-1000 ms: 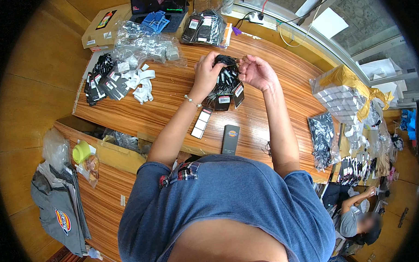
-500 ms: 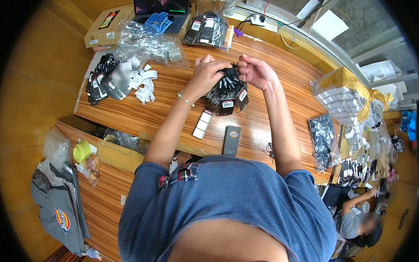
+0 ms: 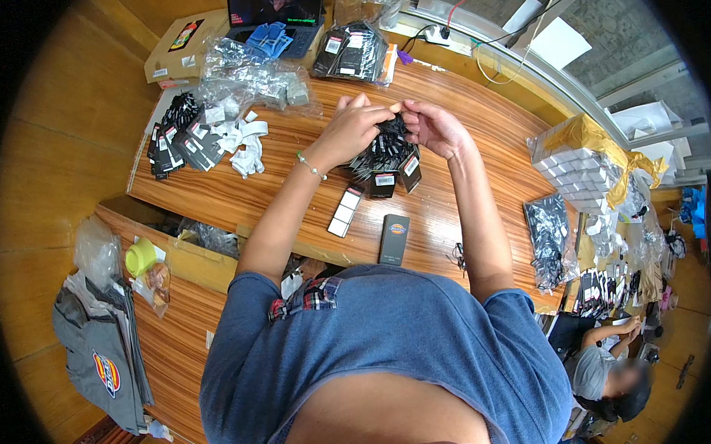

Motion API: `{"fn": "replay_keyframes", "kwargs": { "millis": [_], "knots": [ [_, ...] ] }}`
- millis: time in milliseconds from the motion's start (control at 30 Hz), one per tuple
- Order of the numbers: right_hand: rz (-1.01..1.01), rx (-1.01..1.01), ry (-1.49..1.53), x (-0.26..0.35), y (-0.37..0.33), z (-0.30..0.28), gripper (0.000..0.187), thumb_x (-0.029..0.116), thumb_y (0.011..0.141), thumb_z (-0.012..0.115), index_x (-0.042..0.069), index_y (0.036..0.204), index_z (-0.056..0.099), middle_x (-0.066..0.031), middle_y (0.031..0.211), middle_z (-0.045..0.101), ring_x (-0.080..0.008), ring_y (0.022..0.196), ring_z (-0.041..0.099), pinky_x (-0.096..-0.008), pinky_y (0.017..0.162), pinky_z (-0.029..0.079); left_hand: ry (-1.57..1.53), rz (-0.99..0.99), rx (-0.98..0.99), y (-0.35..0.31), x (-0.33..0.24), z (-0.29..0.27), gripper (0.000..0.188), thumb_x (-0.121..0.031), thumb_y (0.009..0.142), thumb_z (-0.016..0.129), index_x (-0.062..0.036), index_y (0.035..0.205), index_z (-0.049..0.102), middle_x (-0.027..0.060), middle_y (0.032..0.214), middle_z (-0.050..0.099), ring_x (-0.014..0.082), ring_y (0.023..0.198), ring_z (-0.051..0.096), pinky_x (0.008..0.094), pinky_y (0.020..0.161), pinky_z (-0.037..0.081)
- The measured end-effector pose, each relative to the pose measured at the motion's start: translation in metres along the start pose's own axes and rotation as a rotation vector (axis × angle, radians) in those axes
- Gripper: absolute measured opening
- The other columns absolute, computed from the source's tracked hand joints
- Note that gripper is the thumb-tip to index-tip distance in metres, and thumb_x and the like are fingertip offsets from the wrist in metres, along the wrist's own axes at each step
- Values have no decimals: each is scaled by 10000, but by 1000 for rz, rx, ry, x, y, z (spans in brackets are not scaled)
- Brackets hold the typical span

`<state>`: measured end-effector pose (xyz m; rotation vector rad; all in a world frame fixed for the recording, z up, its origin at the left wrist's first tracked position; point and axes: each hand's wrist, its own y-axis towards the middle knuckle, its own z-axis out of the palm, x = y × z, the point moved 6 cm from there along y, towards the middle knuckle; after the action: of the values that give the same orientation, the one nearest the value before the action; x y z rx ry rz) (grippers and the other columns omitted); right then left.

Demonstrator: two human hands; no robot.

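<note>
A thick bunch of black hang tags (image 3: 365, 168) with black strings (image 3: 389, 142) lies on the table in front of me. My left hand (image 3: 358, 129) bends over the bunch from the left, its fingers pinched on the strings. From the right, my right hand (image 3: 437, 129) meets it at the top of the bunch, thumb and fingertips closed on the strings; the exact strand is too small to make out. Nearer to me lie a dark card with white labels (image 3: 344, 211) and a dark upright-printed tag (image 3: 394, 239).
On the left are more tags (image 3: 165, 146) and white straps (image 3: 247, 147). Behind stand clear bags (image 3: 252, 77), bagged tags (image 3: 349, 50) and a laptop (image 3: 301, 20). At right sit a wrapped stack of white boxes (image 3: 577, 163) and a black packet (image 3: 548, 239). A co-worker (image 3: 599, 370) sits beyond.
My fingertips have drawn closer together above the bunch, the right hand shifting slightly left. The bunch stays in place. At the far right, the co-worker's arms have moved.
</note>
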<state>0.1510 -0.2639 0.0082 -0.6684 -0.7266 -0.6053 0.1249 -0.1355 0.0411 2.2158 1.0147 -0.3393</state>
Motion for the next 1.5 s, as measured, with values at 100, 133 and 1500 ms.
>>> {"fn": "replay_keyframes", "kwargs": {
  "millis": [100,133,1500],
  "knots": [
    [-14,-36,-92,4,0,-6,230,255,872,475,54,933,568,80,617,414,-43,570,384,-204,543,324,-11,-59,23,1,-2,4,283,-32,704,503,-118,951,611,6,926,607,206,868,461,365,798,285],
    [-24,-48,-121,5,0,-7,236,258,872,475,52,936,569,82,618,412,-41,571,380,-203,543,323,20,-44,48,1,-5,5,277,-34,707,502,-121,946,612,6,915,605,206,865,462,368,795,285],
    [-167,-153,-165,1,-8,-16,171,217,809,573,73,717,567,60,592,466,-34,516,357,-189,500,297,162,53,18,-10,-33,2,178,-45,755,473,-96,869,600,-6,872,537,186,822,439,330,759,281]
  ]
}}
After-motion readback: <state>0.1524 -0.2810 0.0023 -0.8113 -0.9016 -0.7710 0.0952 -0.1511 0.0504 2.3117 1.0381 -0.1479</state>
